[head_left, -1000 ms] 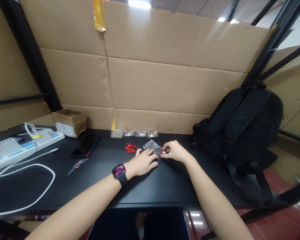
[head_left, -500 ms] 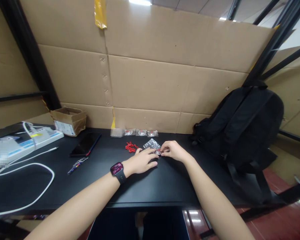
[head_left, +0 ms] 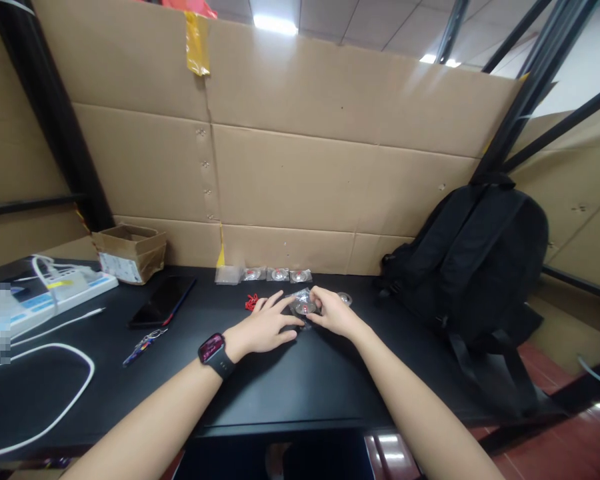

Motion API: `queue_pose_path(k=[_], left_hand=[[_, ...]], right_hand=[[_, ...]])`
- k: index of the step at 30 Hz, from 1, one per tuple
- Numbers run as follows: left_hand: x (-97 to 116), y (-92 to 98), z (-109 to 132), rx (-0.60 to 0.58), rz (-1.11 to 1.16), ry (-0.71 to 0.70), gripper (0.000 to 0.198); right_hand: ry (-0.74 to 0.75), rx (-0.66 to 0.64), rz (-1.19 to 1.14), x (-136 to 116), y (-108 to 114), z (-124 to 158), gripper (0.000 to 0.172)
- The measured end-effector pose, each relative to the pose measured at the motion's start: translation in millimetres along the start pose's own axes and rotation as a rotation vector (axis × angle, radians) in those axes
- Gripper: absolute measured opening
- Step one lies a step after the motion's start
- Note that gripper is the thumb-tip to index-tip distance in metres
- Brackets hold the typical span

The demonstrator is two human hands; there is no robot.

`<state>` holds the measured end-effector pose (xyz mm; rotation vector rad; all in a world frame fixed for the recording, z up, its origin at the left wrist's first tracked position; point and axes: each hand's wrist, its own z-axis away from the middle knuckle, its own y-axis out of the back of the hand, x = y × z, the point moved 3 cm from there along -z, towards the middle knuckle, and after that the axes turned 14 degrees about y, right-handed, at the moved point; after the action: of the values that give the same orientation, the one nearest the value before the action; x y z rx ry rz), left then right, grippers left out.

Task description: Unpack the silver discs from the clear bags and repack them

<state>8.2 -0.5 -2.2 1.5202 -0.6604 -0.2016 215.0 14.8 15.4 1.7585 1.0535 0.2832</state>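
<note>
A small clear plastic bag [head_left: 299, 297] with a round silvery disc and a bit of red in it lies in the middle of the black desk. The thumb and fingers of my right hand [head_left: 336, 315] pinch its right side. Beside it, my left hand [head_left: 265, 327] rests with fingers spread, the fingertips near the bag's left edge; a watch [head_left: 213, 348] is on that wrist. Behind my right hand a silvery disc [head_left: 347, 299] partly shows. Red cord [head_left: 251, 302] lies just left of my left fingers, partly covered by them.
Bagged round discs [head_left: 279, 275] form a row at the back, beside flat clear bags [head_left: 229, 274]. To the left are a phone [head_left: 164, 301], a keychain [head_left: 145, 347], a cardboard box [head_left: 130, 252] and a power strip [head_left: 75, 293]. A black backpack [head_left: 480, 267] stands right.
My left hand has spread its fingers and now covers part of the red cord. My right hand has shifted onto the bag's right side. The disc behind my right hand has come into view.
</note>
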Motion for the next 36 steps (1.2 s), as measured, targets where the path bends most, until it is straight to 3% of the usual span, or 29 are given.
queue_pose_path(k=[8, 13, 22, 29, 36], left_hand=[[-3, 2.9, 2, -0.027, -0.006, 0.009, 0.043], [-9, 6.1, 1, -0.037, -0.004, 0.024, 0.038], [-9, 12.9, 4, -0.069, 0.013, 0.049, 0.036], [-12, 18.7, 5, -0.076, -0.009, 0.023, 0.034], [-7, 21.5, 7, -0.158, 0.015, -0.01, 0.032]], right_hand=[[-0.148, 0.123, 0.165, -2, -19, -12, 0.032], [-0.243, 0.164, 0.3, -3, -31, -18, 0.035], [-0.349, 0.165, 0.39, 9, -31, -22, 0.032], [-0.178, 0.167, 0.38, -3, -29, -26, 0.028], [-0.195, 0.112, 0.396, -11, -35, -29, 0.033]])
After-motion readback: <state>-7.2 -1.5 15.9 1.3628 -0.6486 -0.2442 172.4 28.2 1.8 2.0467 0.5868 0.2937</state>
